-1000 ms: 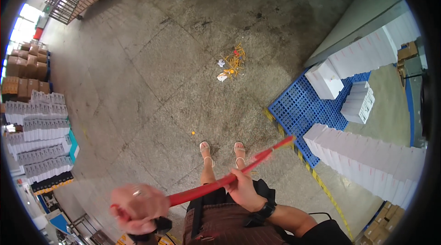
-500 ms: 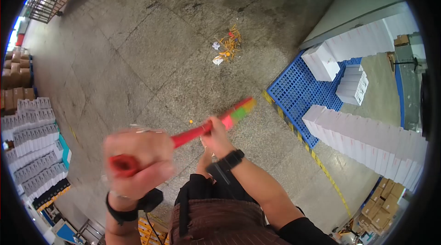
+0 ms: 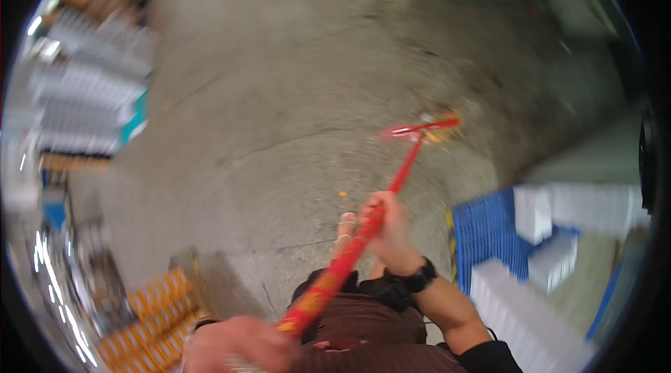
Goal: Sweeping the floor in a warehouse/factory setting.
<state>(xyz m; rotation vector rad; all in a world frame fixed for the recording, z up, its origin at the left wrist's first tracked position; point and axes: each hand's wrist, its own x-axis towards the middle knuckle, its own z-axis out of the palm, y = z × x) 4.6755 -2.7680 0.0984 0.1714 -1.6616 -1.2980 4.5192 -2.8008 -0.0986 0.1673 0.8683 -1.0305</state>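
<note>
I hold a long red broom (image 3: 391, 188) with both hands. My left hand (image 3: 237, 345) grips the top end of the handle near my body at the lower edge. My right hand (image 3: 388, 233), with a black wrist band, grips the handle further down. The broom's red head (image 3: 419, 128) reaches out over the concrete floor and lies at a small heap of yellow and white litter (image 3: 444, 132). One sandalled foot (image 3: 346, 223) shows under the handle. The picture is blurred by motion.
A blue plastic pallet (image 3: 489, 233) with white boxes (image 3: 552, 254) stands at the right. Stacks of grey-white cartons (image 3: 84, 93) line the left side. Yellow crates (image 3: 150, 317) sit at the lower left. A small orange scrap (image 3: 341, 194) lies on the floor.
The view has swung so the pallet is now lower right. The broom, held slanted across my body before, now stretches forward with its head at the litter heap.
</note>
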